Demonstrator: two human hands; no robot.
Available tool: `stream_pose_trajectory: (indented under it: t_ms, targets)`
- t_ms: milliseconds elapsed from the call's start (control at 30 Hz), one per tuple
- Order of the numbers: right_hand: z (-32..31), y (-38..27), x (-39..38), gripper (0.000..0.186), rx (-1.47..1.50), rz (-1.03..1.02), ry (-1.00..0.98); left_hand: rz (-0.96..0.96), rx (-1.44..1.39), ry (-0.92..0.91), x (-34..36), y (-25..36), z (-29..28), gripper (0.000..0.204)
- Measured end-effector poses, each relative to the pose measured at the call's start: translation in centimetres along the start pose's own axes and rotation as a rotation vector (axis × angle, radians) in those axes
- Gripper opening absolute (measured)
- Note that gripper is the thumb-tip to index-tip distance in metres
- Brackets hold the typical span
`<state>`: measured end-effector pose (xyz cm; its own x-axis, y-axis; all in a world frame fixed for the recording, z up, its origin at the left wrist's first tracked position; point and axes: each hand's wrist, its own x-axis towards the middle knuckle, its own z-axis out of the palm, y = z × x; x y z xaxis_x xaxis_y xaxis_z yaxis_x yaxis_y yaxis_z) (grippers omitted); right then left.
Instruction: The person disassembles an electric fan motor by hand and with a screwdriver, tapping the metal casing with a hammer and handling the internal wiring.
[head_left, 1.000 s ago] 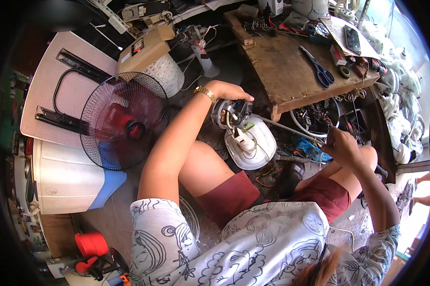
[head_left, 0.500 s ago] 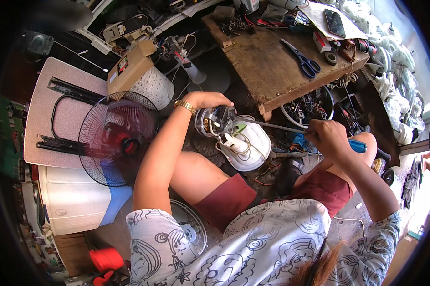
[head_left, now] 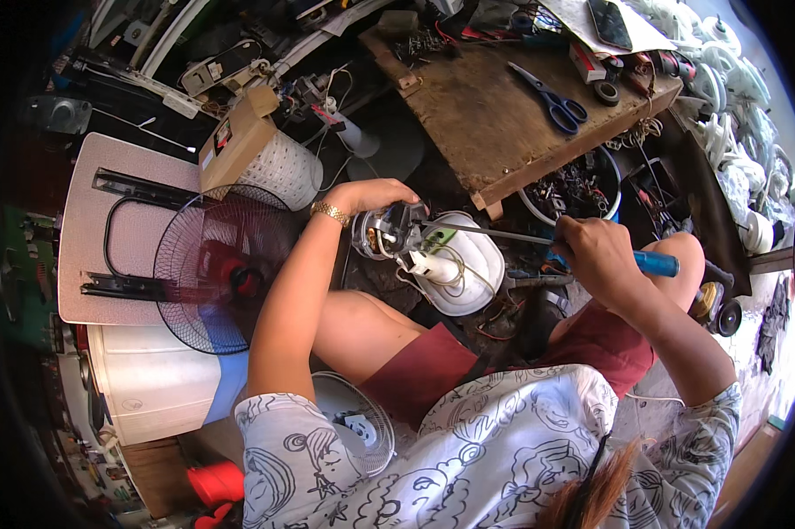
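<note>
My left hand [head_left: 371, 195] is closed over the top of a fan motor [head_left: 376, 234], with a gold watch band at the wrist. The motor sits on a white plastic fan stand [head_left: 483, 280], where a pale cable is looped. In my right hand [head_left: 597, 254], closed round it, is a long screwdriver [head_left: 656, 264] with a blue handle. Its shaft runs leftward across the stand, and its end meets the motor's dark front part near my left fingers. The exact spot where the tip touches is too small to make out.
A low wooden table [head_left: 468, 115] ahead carries scissors [head_left: 553, 101], a tape roll [head_left: 605, 93] and a phone [head_left: 610, 24]. Under its edge stands a tub of metal parts [head_left: 583, 189]. A caged fan [head_left: 226, 264] is at left, another fan [head_left: 362, 428] beside my left thigh.
The whole view has shifted slightly. My left hand stays on the motor and my right hand keeps the screwdriver against it, with the handle now a little further out of the fist.
</note>
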<state>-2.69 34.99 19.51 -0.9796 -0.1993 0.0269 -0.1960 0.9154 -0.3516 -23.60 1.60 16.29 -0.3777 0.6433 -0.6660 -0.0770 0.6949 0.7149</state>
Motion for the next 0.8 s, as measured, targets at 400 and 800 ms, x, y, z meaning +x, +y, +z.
stream_pose_trajectory:
  t_ms: [400,800]
  targets:
    - [1.1,0.1,0.9,0.017,-0.069,-0.115,0.111,0.221,0.262,0.078,-2.0,2.6,1.4,0.043]
    - [1.0,-0.5,1.9,0.012,-0.027,-0.090,0.073,0.270,0.188,0.302,-2.8,2.0,3.4,0.025]
